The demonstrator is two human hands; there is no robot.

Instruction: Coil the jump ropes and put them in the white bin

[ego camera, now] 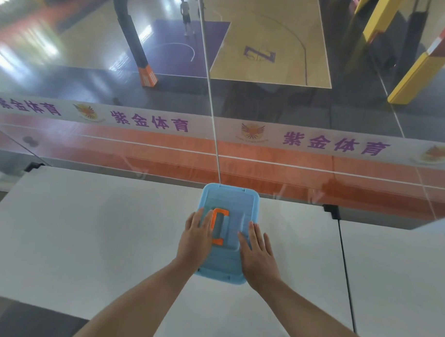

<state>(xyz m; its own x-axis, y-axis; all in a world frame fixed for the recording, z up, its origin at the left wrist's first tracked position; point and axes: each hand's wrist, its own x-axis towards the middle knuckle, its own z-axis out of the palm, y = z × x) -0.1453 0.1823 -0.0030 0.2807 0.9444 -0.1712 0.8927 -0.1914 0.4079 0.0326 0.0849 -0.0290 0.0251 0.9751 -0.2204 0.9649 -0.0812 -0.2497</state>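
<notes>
A light blue lid (pixel 236 203) with an orange handle (pixel 218 226) covers a bin standing on the white table (pixel 88 226) near its far edge. My left hand (pixel 196 236) lies flat on the lid's left side, fingers straight, next to the handle. On the lid's right side my right hand (pixel 257 252) presses flat, fingers spread. The bin's body is hidden under the lid. No jump rope is in view.
A glass barrier (pixel 305 156) with a white banner stands just behind the table, overlooking a basketball court below. A dark seam (pixel 345 271) splits the table surface on the right. The table's near edge drops off at bottom left.
</notes>
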